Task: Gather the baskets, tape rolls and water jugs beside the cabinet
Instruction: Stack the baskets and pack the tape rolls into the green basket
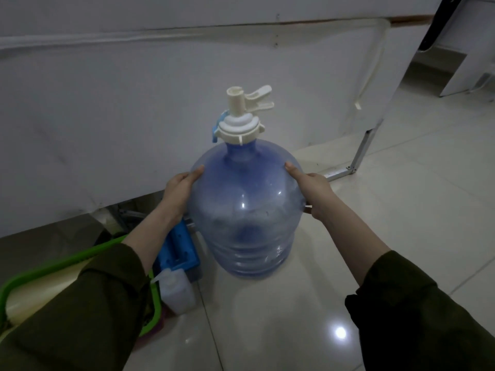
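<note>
A big translucent blue water jug (pixel 247 210) stands upright in the middle of the view, its base at the tiled floor. A white tap cap (pixel 242 116) sits on its neck. My left hand (pixel 179 190) presses on the jug's left shoulder and my right hand (pixel 312 188) on its right shoulder, so both grip it. A green basket (pixel 53 266) with a pale roll inside lies at the lower left, partly hidden by my left sleeve.
A white cloth-covered table or cabinet front (pixel 134 103) rises just behind the jug. A blue plastic block (pixel 178 250) and a small white canister (pixel 178 290) sit left of the jug. A metal leg (pixel 360 148) stands at the right, with tiled floor (pixel 401 223) beyond.
</note>
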